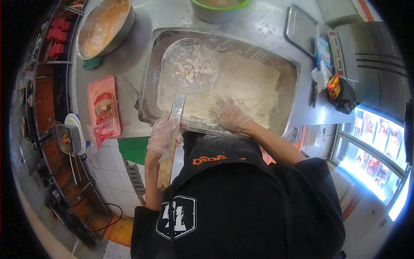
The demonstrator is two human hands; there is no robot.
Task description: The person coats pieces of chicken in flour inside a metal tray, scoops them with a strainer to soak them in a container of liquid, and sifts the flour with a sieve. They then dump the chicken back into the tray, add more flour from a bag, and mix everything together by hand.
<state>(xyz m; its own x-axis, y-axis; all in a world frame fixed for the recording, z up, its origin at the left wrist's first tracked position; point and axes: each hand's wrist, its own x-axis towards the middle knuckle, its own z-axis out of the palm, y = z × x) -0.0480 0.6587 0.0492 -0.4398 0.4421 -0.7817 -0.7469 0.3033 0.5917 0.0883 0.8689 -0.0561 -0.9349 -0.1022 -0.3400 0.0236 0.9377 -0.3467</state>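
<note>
My left hand (165, 134), in a clear plastic glove, grips the long handle of a round wire skimmer (190, 87). Small flour-coated pieces (190, 68) lie in the skimmer's basket, over the left part of a large metal tray (292, 97). Flour (249, 81) covers much of the tray's bottom. My right hand (233, 116), gloved too, is down at the flour near the tray's front edge. Its fingertips are floury and partly hidden, so whether they hold anything cannot be told.
A metal bowl (127, 35) with an orange mixture stands back left, a green-rimmed tub (220, 14) at the back. A pink tray (118, 123) with a wrapped package is at left. An empty metal tray (288, 30), a scale (336, 55) and plastic bags (346, 100) lie at right.
</note>
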